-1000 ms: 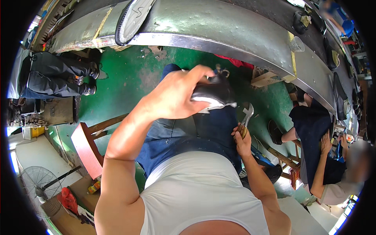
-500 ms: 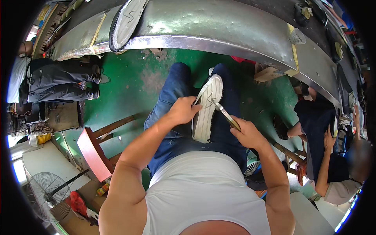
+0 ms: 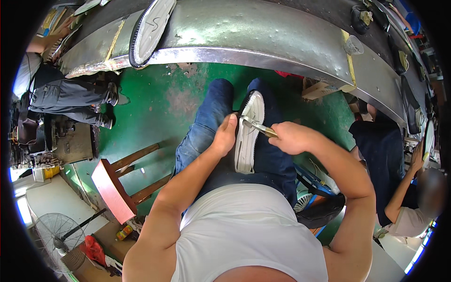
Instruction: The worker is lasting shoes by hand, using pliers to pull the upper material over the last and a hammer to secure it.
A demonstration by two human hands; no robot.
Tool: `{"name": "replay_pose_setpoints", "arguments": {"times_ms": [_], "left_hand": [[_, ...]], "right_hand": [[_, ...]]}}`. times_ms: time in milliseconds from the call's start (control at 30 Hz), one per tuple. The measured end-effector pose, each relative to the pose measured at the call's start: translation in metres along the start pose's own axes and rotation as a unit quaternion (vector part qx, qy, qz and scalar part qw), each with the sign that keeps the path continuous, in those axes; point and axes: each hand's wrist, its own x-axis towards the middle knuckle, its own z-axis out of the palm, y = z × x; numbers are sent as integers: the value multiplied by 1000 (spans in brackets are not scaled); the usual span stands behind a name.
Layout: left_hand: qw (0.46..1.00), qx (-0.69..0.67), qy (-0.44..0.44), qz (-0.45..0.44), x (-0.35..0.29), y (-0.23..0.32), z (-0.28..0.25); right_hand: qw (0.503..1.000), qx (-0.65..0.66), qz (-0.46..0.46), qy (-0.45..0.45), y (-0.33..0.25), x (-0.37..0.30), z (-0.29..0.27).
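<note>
A shoe point(image 3: 245, 149) with a dark edge lies across my lap, its pale underside facing up and one end pointing toward the bench. My left hand point(image 3: 226, 135) is closed on the shoe's left side, thumb uppermost; its other fingers are mostly hidden. From the right, my right hand point(image 3: 295, 137) grips the handle of steel pincers point(image 3: 257, 126). Their curved head touches the shoe's left upper edge, close to my left thumb. Whether the jaws bite on the edge is too small to tell.
A metal-topped bench point(image 3: 263, 35) runs across ahead, with another upturned shoe point(image 3: 152, 33) at its edge and a clear cup point(image 3: 353, 45) to the right. A red-topped stool point(image 3: 112, 190) and a fan point(image 3: 58, 239) stand left. Other people work on both sides.
The pincers' head has moved from the middle of the underside to its left edge. My right hand has risen, elbow swung outward. My left hand has turned, thumb now upward.
</note>
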Motion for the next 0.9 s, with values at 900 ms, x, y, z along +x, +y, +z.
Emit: {"name": "replay_pose_setpoints", "arguments": {"times_ms": [900], "left_hand": [[974, -151, -37, -165, 18, 28, 26]], "right_hand": [[530, 835, -52, -137, 76, 28, 138]]}}
